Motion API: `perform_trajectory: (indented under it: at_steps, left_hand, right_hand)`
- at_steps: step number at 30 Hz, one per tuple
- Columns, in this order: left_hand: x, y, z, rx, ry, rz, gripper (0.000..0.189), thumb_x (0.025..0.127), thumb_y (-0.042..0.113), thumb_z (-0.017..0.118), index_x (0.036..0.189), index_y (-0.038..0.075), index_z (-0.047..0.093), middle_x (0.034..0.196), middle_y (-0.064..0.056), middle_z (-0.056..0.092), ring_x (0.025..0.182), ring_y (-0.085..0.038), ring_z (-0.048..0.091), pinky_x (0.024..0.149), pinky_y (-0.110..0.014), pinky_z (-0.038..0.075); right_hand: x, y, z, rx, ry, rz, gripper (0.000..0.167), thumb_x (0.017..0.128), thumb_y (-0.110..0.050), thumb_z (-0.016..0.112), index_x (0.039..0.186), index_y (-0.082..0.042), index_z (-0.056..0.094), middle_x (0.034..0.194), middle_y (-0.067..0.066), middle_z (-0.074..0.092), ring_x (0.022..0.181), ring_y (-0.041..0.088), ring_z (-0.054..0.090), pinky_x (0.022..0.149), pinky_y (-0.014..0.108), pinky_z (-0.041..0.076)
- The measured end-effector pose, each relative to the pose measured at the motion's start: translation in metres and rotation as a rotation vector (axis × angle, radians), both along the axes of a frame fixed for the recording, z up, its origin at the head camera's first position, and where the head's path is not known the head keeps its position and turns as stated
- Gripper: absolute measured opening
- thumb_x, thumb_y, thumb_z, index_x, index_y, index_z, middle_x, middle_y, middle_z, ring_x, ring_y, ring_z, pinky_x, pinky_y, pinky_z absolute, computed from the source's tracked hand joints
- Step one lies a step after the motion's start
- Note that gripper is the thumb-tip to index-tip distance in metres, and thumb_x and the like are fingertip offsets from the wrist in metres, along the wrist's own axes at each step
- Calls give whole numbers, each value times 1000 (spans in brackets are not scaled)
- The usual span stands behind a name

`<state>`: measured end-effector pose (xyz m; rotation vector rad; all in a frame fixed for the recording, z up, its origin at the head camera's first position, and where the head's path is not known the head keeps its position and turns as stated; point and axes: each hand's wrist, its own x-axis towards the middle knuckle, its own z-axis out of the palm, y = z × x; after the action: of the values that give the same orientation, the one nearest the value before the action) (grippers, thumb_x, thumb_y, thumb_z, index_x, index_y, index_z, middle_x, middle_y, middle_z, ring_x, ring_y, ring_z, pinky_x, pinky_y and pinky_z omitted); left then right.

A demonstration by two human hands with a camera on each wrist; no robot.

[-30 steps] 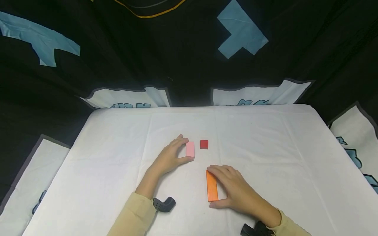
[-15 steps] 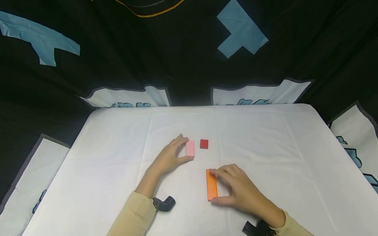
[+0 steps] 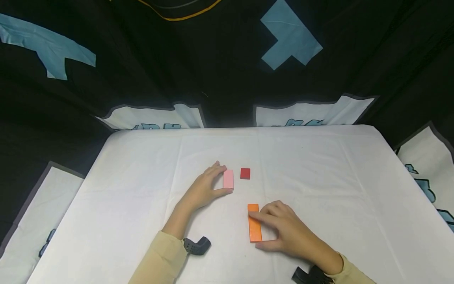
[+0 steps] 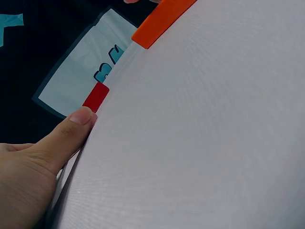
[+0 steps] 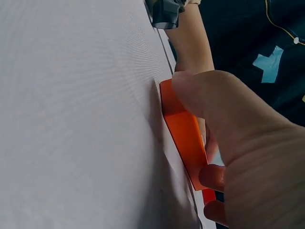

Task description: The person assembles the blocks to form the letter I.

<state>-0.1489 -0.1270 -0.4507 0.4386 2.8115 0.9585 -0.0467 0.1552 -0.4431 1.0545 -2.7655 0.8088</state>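
My left hand (image 3: 202, 190) holds a small pink block (image 3: 228, 179) on the white table, thumb at its near end and index finger at its far end. In the left wrist view the thumb hides most of that block. A long orange block (image 3: 254, 230) lies nearer to me, pointing away. At its near end is the thumb of my right hand (image 3: 289, 230), while the index finger reaches across its upper part. The right wrist view has the thumb against the end of the orange block (image 5: 186, 138), other fingertips further along. Just right of the pink block sits a red block (image 3: 245, 173).
The white table (image 3: 319, 169) has faint creases in its cloth. Black curtains (image 3: 213, 71) with blue patches stand behind it. A dark wrist device (image 3: 197, 245) is worn on the left forearm, another (image 3: 310, 275) on the right.
My right index finger has slid from the orange block's far end towards me, and the right hand has shifted slightly right. The left hand and the blocks have stayed put.
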Motion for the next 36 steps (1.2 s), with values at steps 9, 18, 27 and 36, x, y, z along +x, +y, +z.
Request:
perform_trajectory:
  at_steps: [9, 18, 27, 36]
  left_hand:
    - [-1, 0, -1, -1, 10, -7, 78, 81, 50, 77, 147, 21, 47, 162, -6, 33, 151, -27, 29, 121, -50, 30]
    - [0, 0, 0, -8, 11, -7, 78, 81, 50, 78, 148, 20, 47, 162, -6, 33, 151, -27, 29, 121, -50, 29]
    - [-1, 0, 0, -6, 16, -16, 78, 82, 50, 77, 147, 20, 47, 162, -7, 33, 151, -27, 28, 121, -50, 29]
    - [-1, 0, 0, -2, 19, -13, 78, 82, 50, 77, 147, 20, 47, 162, -7, 33, 151, -27, 29, 121, -50, 29]
  right_hand:
    - [-2, 1, -4, -11, 42, 37, 59, 77, -49, 81, 130, -29, 66, 108, -19, 58, 108, 6, 47, 90, 33, 45]
    - [-1, -1, -3, -20, 20, 22, 59, 76, -49, 82, 129, -28, 68, 109, -20, 58, 108, 5, 46, 91, 33, 44]
    - [2, -4, -3, -34, -8, -11, 61, 74, -50, 83, 129, -27, 68, 107, -23, 59, 106, 2, 45, 89, 32, 43]
    - [2, -5, -4, -40, -13, -16, 62, 74, -49, 83, 129, -26, 68, 106, -23, 60, 107, 2, 45, 90, 31, 43]
